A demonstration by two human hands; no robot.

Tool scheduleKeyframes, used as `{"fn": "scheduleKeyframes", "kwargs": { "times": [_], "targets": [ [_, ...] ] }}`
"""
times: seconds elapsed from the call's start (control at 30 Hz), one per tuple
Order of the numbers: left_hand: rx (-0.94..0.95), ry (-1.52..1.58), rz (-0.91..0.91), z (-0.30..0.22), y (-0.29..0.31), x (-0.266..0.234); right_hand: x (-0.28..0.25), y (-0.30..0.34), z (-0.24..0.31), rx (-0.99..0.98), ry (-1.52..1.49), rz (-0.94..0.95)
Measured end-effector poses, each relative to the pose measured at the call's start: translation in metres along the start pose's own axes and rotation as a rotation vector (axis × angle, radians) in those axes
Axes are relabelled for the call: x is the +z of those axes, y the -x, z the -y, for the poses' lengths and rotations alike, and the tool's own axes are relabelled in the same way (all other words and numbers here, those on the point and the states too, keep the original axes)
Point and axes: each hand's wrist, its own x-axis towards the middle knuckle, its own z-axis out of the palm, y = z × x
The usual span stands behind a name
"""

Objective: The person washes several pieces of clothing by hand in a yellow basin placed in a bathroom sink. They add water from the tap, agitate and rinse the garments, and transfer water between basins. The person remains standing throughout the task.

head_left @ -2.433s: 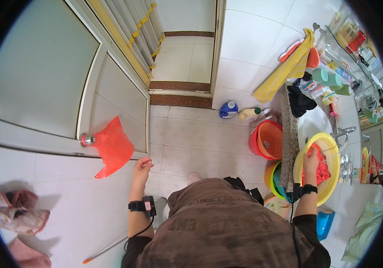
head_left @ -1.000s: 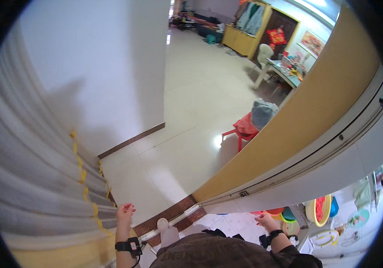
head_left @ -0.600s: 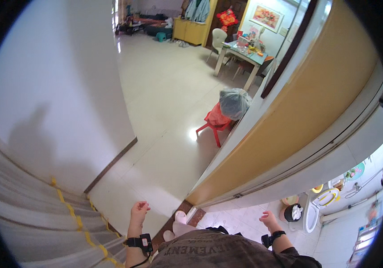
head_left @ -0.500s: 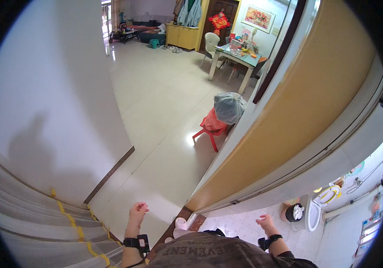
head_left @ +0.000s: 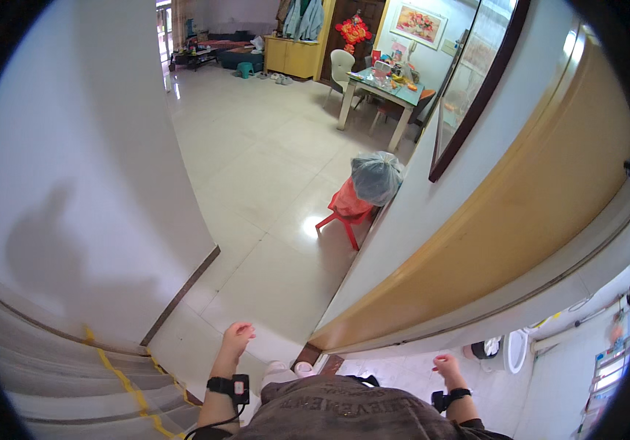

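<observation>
My left hand (head_left: 238,339) hangs in the air over the pale tiled floor (head_left: 252,279), its fingers loosely bent and apart, holding nothing. A dark band with a small box is strapped round that wrist. On the other side of my body, my right hand (head_left: 446,364) is raised in front of the bathroom floor (head_left: 403,374), its fingers half curled with nothing between them. It too wears a dark wrist band. Neither hand touches anything. Closest to the right hand is the tan door frame (head_left: 476,249).
Ahead by the right wall stands a red stool (head_left: 348,220) with a grey plastic bag (head_left: 377,178) on it. A white wall (head_left: 109,183) with a corner lies left, above a sheer curtain (head_left: 73,389). A toilet (head_left: 514,352) and bin are right; a dining table (head_left: 388,89) stands farther off.
My view has moved forward and turned slightly right. The door frame and toilet have slid toward the lower right. My left hand sits a little higher; both hands are still empty.
</observation>
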Motion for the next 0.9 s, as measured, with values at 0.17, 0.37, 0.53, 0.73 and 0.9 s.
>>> {"fn": "scheduleKeyframes", "kwargs": {
  "times": [0.17,0.37,0.53,0.73,0.9],
  "targets": [
    [0.156,-0.011,0.153,-0.025,-0.038,0.004,0.009,0.054,0.011,0.075,-0.116,-0.172],
    [0.023,-0.076,0.311,-0.031,-0.058,0.008,0.024,0.11,0.027,0.062,-0.285,-0.301],
    [-0.019,-0.19,0.398,-0.023,-0.066,0.017,0.034,0.159,0.0,-0.002,-0.327,-0.442],
    [0.037,-0.248,0.548,-0.021,-0.066,0.059,0.021,0.19,-0.073,0.108,-0.577,-0.644],
    [0.145,-0.357,0.598,-0.019,-0.051,0.098,0.002,0.194,-0.147,0.147,-0.642,-0.747]
  ]
}}
